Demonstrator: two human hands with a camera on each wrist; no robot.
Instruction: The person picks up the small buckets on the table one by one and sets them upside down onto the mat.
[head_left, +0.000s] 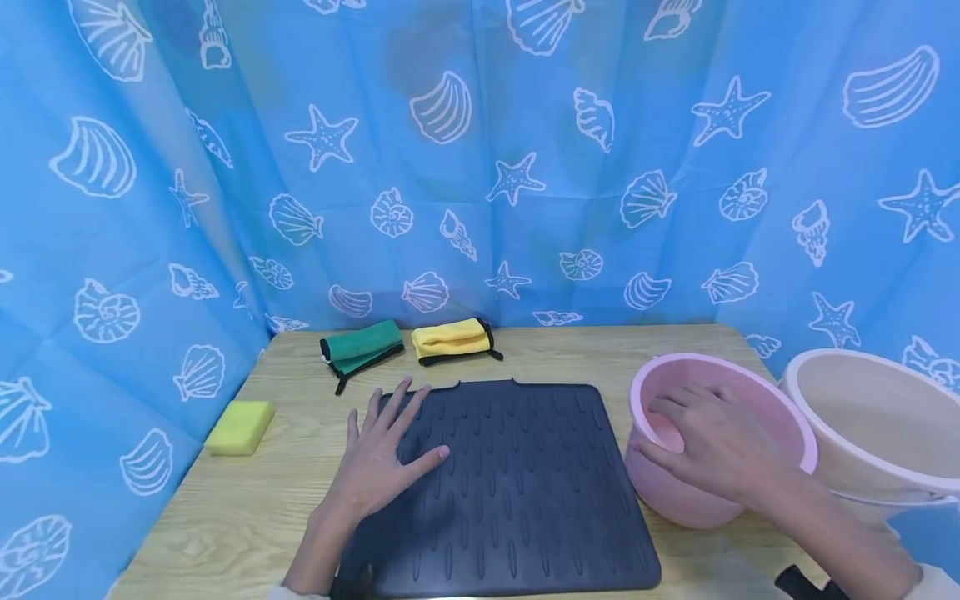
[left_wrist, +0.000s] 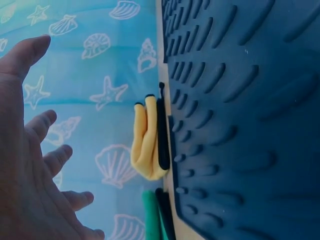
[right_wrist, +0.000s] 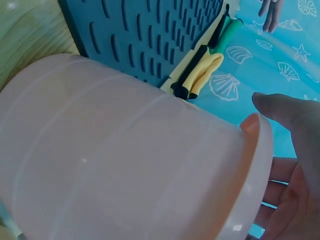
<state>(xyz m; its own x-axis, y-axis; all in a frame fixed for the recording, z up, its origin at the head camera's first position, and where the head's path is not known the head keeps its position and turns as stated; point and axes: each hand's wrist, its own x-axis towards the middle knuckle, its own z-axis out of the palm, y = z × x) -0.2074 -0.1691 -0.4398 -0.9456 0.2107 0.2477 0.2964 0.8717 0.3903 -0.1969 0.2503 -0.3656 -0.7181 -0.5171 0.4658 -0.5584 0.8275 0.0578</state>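
My left hand (head_left: 382, 458) is held over the left part of a dark ribbed rubber mat (head_left: 517, 492), fingers spread and holding nothing. In the left wrist view its fingers and thumb stand apart from the mat's surface. My right hand (head_left: 708, 437) is over the mouth of a pink bucket (head_left: 697, 500), its fingers loosely bent. In the right wrist view the right thumb (right_wrist: 280, 107) sticks out past the bucket's rim, while the other fingers are partly hidden behind that rim. Whether they touch the bucket cannot be seen. The bucket's bottom is hidden.
A cream bucket (head_left: 847, 450) stands right beside the pink one. Behind the mat lie a folded green cloth (head_left: 363, 342) and a folded yellow cloth (head_left: 450, 337). A yellow sponge (head_left: 240, 427) sits near the table's left edge. A blue shell-print curtain (head_left: 480, 208) hangs behind.
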